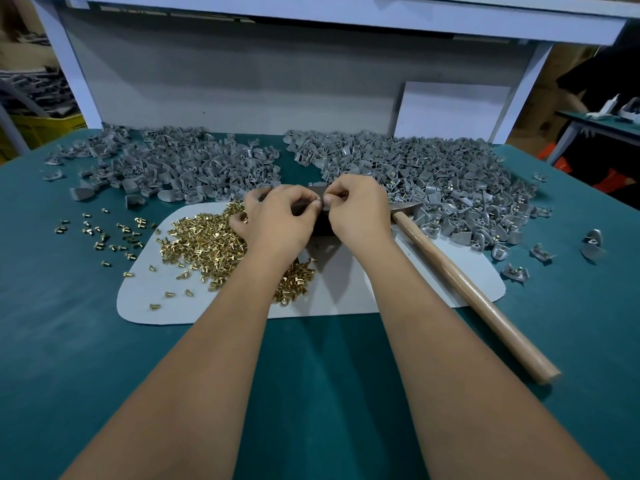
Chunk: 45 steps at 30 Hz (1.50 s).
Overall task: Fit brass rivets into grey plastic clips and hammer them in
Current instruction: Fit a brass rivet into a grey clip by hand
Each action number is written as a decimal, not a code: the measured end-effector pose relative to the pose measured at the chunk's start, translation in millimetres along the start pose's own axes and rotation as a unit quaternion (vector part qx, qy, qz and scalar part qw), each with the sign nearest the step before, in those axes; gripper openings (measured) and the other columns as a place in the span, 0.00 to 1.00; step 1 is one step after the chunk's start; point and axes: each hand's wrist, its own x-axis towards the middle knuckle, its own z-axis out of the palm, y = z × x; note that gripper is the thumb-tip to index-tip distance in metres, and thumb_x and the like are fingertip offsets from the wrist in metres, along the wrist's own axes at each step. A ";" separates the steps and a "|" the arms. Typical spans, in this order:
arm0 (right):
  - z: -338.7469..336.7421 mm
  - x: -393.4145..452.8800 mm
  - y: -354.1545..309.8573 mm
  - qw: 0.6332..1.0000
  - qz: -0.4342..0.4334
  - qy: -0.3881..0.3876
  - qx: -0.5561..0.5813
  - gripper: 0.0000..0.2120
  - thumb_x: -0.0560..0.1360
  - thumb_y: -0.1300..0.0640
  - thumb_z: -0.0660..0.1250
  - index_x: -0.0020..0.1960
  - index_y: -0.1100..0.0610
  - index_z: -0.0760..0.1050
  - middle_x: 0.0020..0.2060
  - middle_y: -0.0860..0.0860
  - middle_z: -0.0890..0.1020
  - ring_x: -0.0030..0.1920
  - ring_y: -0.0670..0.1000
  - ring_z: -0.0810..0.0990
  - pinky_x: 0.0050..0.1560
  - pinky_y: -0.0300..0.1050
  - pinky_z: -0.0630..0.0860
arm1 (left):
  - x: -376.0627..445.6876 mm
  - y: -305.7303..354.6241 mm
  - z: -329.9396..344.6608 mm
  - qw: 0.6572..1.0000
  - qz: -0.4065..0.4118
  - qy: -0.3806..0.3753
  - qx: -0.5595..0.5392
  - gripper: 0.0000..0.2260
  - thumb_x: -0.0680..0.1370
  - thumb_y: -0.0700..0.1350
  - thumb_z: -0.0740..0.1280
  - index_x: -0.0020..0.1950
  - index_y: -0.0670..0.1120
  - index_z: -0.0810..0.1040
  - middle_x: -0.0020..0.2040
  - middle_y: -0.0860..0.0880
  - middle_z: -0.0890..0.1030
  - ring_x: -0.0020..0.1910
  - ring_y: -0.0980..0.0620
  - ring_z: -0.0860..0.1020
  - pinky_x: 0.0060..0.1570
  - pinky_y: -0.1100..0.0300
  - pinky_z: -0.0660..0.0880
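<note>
Far left of the white mat point(214, 306), beyond the bench point(69, 341) edge: a yellow crate point(48, 128) holding grey parts, contents too dim to name, no lettering legible. On the green bench left of the mat: scattered loose rivets point(104, 233). Behind the mat's left half: a heap of bare grey plastic clips point(180, 168). On the mat's left and middle: a pile of brass rivets point(204, 247), spilling toward its near edge. Over the mat's far middle: left hand point(277, 220), fingers curled, thumb and forefinger pinching something small at the tips, too tiny to name; lower fingers apparently closed over a few rivets. Touching fingertip to fingertip just right of it: right hand point(356, 213), fingers curled, pinching a grey clip point(320, 195) above a dark block point(322, 225) on the mat. Across the mat's right edge: a hammer point(467, 289), wooden handle slanting toward the near right, head beside the right wrist. Behind and right of the mat: a larger heap of fitted clips point(433, 181), brass showing in many. Leaning at the back above that heap: a blank white board point(453, 110).
</note>
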 end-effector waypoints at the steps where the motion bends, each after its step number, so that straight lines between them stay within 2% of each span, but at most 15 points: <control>1: 0.3 0.1 -0.2 1.000 0.002 0.002 0.000 0.08 0.74 0.63 0.65 0.38 0.54 0.78 0.37 0.49 0.80 0.41 0.51 0.78 0.41 0.43 0.73 | -0.3 0.3 0.0 1.000 -0.002 0.000 0.000 0.09 0.76 0.58 0.67 0.36 0.66 0.73 0.54 0.64 0.77 0.69 0.52 0.60 0.60 0.47 0.51; 6: 2.2 0.1 1.6 1.000 -0.006 0.004 0.011 0.09 0.75 0.63 0.65 0.38 0.54 0.77 0.36 0.49 0.80 0.40 0.51 0.77 0.41 0.42 0.72 | -2.4 0.8 -1.4 1.000 -0.002 0.000 -0.016 0.11 0.76 0.58 0.68 0.34 0.66 0.73 0.48 0.66 0.73 0.68 0.53 0.60 0.51 0.53 0.49; 10: -2.2 -0.2 9.2 0.996 -0.016 -0.020 0.089 0.07 0.77 0.62 0.64 0.42 0.56 0.80 0.38 0.47 0.80 0.42 0.48 0.77 0.43 0.41 0.71 | -2.5 -0.1 -2.5 1.000 0.003 -0.014 -0.018 0.10 0.76 0.58 0.67 0.35 0.66 0.73 0.48 0.67 0.73 0.68 0.53 0.59 0.57 0.49 0.52; 13: -7.1 1.1 12.6 0.983 0.024 -0.006 0.181 0.10 0.78 0.61 0.62 0.47 0.55 0.81 0.42 0.48 0.82 0.47 0.48 0.79 0.49 0.44 0.74 | -1.7 0.4 -3.3 0.999 -0.002 -0.022 -0.032 0.08 0.77 0.57 0.67 0.37 0.64 0.75 0.49 0.68 0.72 0.68 0.54 0.58 0.60 0.48 0.52; 15: -7.4 2.2 13.0 0.978 0.039 0.000 0.206 0.10 0.79 0.61 0.61 0.47 0.54 0.81 0.43 0.48 0.83 0.48 0.48 0.79 0.50 0.44 0.74 | -1.5 0.5 -3.8 0.999 -0.003 -0.023 -0.042 0.08 0.77 0.57 0.67 0.38 0.64 0.75 0.50 0.67 0.73 0.68 0.54 0.58 0.61 0.48 0.52; 20: -5.4 3.6 13.9 0.983 0.024 -0.011 0.182 0.09 0.78 0.60 0.62 0.47 0.55 0.82 0.41 0.47 0.82 0.44 0.45 0.77 0.49 0.43 0.74 | -2.0 -0.3 -3.2 0.999 0.003 -0.028 -0.040 0.06 0.77 0.57 0.66 0.41 0.63 0.76 0.51 0.66 0.73 0.68 0.52 0.58 0.64 0.45 0.53; 23: -2.2 4.7 12.2 0.991 0.001 -0.011 0.132 0.05 0.75 0.56 0.67 0.44 0.52 0.82 0.38 0.43 0.81 0.42 0.42 0.78 0.44 0.40 0.73 | -1.9 -0.5 -2.4 1.000 0.009 -0.016 -0.019 0.04 0.77 0.56 0.67 0.43 0.62 0.76 0.54 0.65 0.75 0.68 0.51 0.59 0.64 0.45 0.54; 28: 2.7 5.0 9.6 0.998 -0.017 0.001 0.055 0.05 0.74 0.55 0.70 0.39 0.52 0.79 0.34 0.42 0.78 0.39 0.45 0.77 0.39 0.40 0.69 | -2.5 -0.8 -0.2 1.000 0.022 0.000 -0.002 0.02 0.77 0.56 0.67 0.44 0.62 0.76 0.59 0.62 0.77 0.68 0.51 0.60 0.60 0.47 0.53; 31: 5.2 3.6 8.9 0.998 -0.013 0.011 0.054 0.07 0.74 0.58 0.69 0.38 0.52 0.78 0.32 0.41 0.76 0.36 0.44 0.74 0.38 0.41 0.67 | -2.2 0.4 -0.3 1.000 0.020 0.005 0.004 0.03 0.77 0.57 0.67 0.43 0.62 0.76 0.58 0.61 0.78 0.68 0.51 0.60 0.61 0.46 0.54; 39: 7.0 0.6 8.7 0.998 -0.019 0.025 0.062 0.06 0.74 0.61 0.68 0.39 0.56 0.78 0.31 0.44 0.76 0.36 0.48 0.74 0.39 0.43 0.70 | -3.3 -0.1 -2.2 1.000 0.015 0.003 0.003 0.03 0.76 0.58 0.67 0.43 0.63 0.78 0.53 0.62 0.77 0.68 0.51 0.60 0.57 0.48 0.53; 45: 5.3 -0.9 9.1 0.997 -0.026 0.021 0.063 0.07 0.74 0.62 0.67 0.38 0.56 0.77 0.31 0.46 0.75 0.35 0.46 0.72 0.34 0.41 0.65 | -2.1 -2.2 -2.0 1.000 0.019 -0.003 -0.012 0.02 0.76 0.57 0.67 0.44 0.62 0.78 0.48 0.63 0.75 0.68 0.50 0.61 0.64 0.41 0.55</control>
